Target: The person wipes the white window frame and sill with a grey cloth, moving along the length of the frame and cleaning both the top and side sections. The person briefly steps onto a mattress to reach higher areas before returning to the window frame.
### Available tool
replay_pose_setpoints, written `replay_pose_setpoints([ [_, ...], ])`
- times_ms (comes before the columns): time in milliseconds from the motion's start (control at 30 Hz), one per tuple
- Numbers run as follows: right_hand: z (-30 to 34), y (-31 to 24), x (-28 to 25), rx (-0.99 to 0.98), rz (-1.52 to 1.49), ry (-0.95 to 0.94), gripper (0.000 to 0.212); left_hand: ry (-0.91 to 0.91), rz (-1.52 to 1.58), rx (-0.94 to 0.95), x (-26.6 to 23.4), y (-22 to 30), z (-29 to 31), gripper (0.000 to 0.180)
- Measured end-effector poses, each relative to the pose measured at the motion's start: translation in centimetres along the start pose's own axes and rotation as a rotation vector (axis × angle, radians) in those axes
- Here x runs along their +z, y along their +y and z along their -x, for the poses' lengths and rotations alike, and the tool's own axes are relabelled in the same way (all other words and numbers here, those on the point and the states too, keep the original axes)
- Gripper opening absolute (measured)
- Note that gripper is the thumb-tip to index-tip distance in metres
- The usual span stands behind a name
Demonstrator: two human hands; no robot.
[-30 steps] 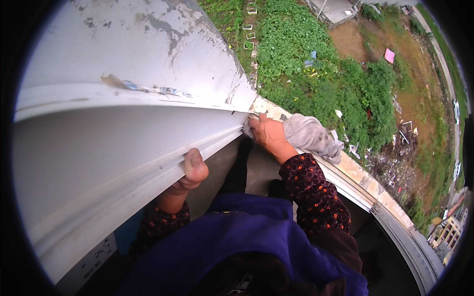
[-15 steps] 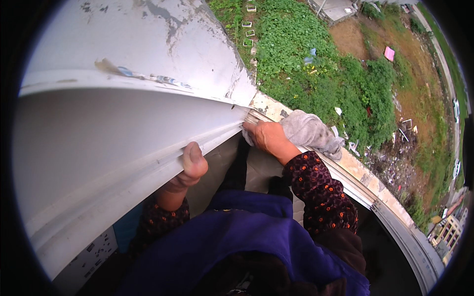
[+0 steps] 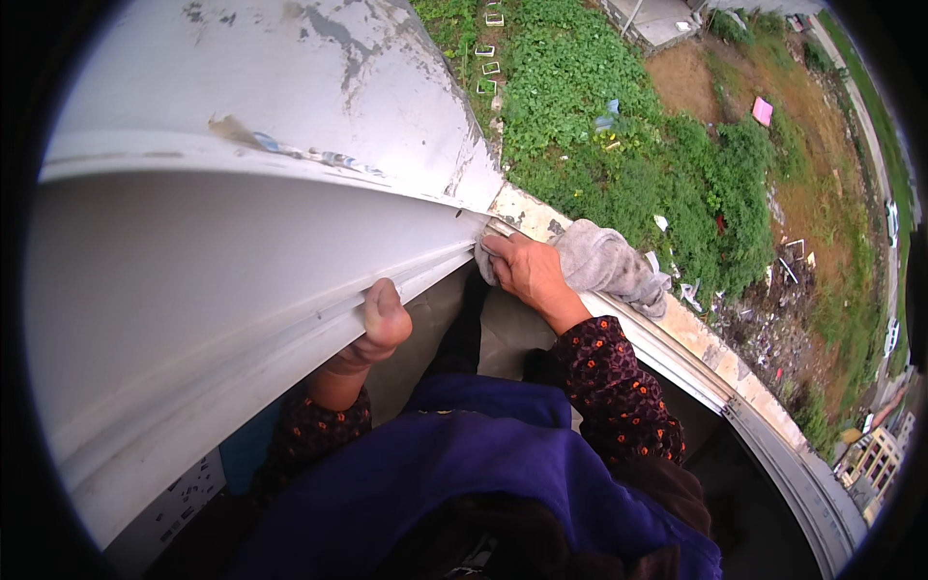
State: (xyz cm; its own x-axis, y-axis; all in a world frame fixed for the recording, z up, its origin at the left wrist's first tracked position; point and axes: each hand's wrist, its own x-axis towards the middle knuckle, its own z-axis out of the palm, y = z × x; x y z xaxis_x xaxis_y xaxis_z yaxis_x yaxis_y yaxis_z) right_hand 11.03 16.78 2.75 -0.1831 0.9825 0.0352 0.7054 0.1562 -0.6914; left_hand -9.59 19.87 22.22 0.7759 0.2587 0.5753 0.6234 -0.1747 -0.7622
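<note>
My left hand [image 3: 385, 322] is closed on the inner edge of a white window frame [image 3: 290, 340], thumb upward and the other fingers hidden. At the corner where this frame meets the sill, my right hand [image 3: 530, 274] presses a grey cloth [image 3: 607, 263] into the end of the white window track [image 3: 667, 346]. One part of the cloth is bunched under my fingertips. The larger crumpled part lies along the track and the outer ledge, to the right of my hand.
Beyond the worn outer ledge [image 3: 727, 355] the ground drops far below, with green plants [image 3: 580, 87] and scattered rubbish [image 3: 778, 319]. At upper left is a stained white outer wall [image 3: 290, 77] with peeling patches. A beige surface [image 3: 406, 324] lies beneath my arms.
My right hand has shifted very slightly at the corner, its fingers lifting a little on the cloth, and the right forearm has swung a little left. The left hand keeps its hold.
</note>
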Motion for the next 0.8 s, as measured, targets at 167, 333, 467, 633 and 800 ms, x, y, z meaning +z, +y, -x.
replay_pose_setpoints([
  [167,-0.5,0.0,0.5,0.058,0.014,0.012,0.024,-0.002,-0.016,0.001,-0.1,0.2,0.1,0.010],
  [333,1.0,-0.2,0.5,-0.042,-0.039,0.085,0.029,0.012,0.035,-0.019,-0.1,0.1,-0.1,0.010],
  [467,1.3,-1.0,1.5,-0.106,0.152,0.033,0.027,-0.003,0.029,-0.034,-0.3,0.2,0.0,0.008],
  [633,0.8,-1.3,1.1,-0.082,0.277,-0.116,0.026,0.016,0.053,-0.040,-0.1,-0.3,-0.2,0.006],
  [800,0.9,0.3,1.9,-0.035,0.254,-0.188,0.022,0.057,0.018,-0.037,0.3,-0.2,-1.2,0.006],
])
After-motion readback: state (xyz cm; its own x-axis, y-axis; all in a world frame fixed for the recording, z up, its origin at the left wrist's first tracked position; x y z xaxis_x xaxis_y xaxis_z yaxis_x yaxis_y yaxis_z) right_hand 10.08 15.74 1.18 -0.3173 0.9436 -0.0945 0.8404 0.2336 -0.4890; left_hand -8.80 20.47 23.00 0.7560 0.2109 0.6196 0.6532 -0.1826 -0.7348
